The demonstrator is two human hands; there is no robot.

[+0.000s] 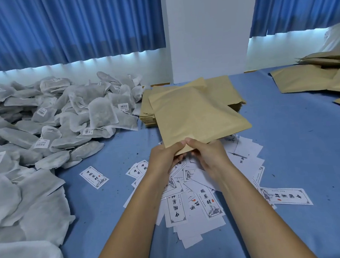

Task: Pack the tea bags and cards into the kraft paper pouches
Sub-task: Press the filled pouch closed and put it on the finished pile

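At the centre of the blue-covered table [300, 143], both hands grip one kraft paper pouch [196, 114] by its near short edge. The left hand [165, 157] and right hand [205, 154] meet side by side there, thumbs on top and fingers curled beneath. The pouch is a flat tan rectangle of matte, slightly wrinkled paper. Its long axis runs from the hands away toward 11 o'clock, and its far end lies over a neat stack of pouches [225, 90] at 12 o'clock.

Under the hands and wrists, from 6 toward 4 o'clock, lies a loose scatter of cards [208, 205]: thin white rectangular slips with black characters, an ink figure and a printed border. They point every way, some face down.

From 9 to 11 o'clock spreads a heap of tea bags [100, 114], soft grey-white mesh pillows, several with barcode labels. More kraft pouches [303, 79] lie spread at 2 o'clock.
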